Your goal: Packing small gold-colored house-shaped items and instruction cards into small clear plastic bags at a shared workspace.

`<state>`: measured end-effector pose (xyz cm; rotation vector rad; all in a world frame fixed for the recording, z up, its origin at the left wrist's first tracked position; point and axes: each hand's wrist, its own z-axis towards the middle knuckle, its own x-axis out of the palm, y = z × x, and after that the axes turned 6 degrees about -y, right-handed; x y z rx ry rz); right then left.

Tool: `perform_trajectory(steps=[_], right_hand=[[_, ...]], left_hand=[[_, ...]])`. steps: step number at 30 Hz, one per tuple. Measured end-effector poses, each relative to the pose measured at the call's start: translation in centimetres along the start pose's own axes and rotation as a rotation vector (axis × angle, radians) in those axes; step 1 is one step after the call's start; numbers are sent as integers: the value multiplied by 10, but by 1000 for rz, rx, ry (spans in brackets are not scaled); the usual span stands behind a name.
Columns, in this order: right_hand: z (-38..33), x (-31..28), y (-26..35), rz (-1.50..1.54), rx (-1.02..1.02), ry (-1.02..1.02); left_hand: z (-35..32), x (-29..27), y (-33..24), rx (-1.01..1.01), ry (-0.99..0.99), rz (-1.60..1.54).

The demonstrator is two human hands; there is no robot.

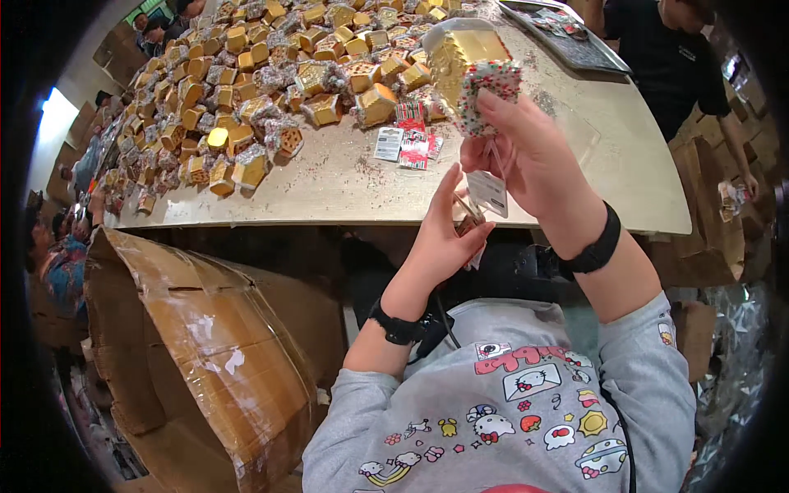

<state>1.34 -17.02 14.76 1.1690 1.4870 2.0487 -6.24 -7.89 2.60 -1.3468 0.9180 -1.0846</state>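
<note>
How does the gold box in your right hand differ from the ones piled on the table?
The gold box in the right hand is lifted off the table, alone, with a white tag hanging under it that the left hand pinches. The piled boxes lie jumbled on their sides. Both are gold with speckled wrapping.

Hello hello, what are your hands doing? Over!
Right hand holds gold box up. Left hand pinches its hanging tag. Box pile on table, nothing blocking.

I see even, bright light on the pale wooden table (345,177); a blown-out window glares at the left edge. Fisheye bends the table's rim, black vignette rings the frame, and the corners blur softly.
</note>
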Motion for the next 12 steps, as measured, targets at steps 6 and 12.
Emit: perform_trajectory(steps=[6,12], right_hand=[[1,5,5,7,-104,102],[21,-23,-5,-123,-110,-52]], left_hand=[[-12,-37,18,168,-42,-105],[-21,-93,-12,453,-428,-245]])
